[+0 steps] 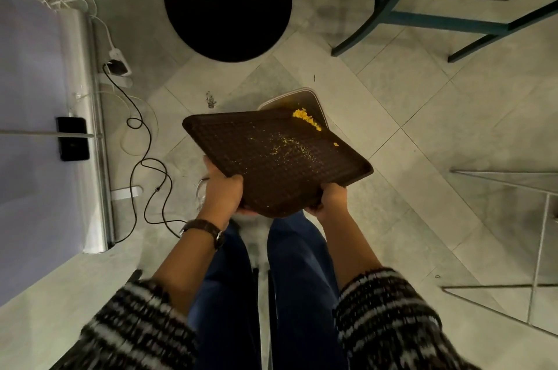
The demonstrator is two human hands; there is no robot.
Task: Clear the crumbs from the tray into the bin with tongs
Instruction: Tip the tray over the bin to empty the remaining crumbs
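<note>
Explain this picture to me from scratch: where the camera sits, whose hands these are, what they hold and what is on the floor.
There is no machine here. The single picture comes from a camera worn on a person's head, looking down past striped sleeves and blue trousers to a tiled floor. The left hand, with a wristwatch on that wrist, and the right hand each grip the near edge of a dark brown tray. The tray tilts away, its far corner over a small bin on the floor. Yellow crumbs have gathered at that far corner, with finer specks in the middle. I cannot make out tongs. To the left, cables trail across the floor.
</note>
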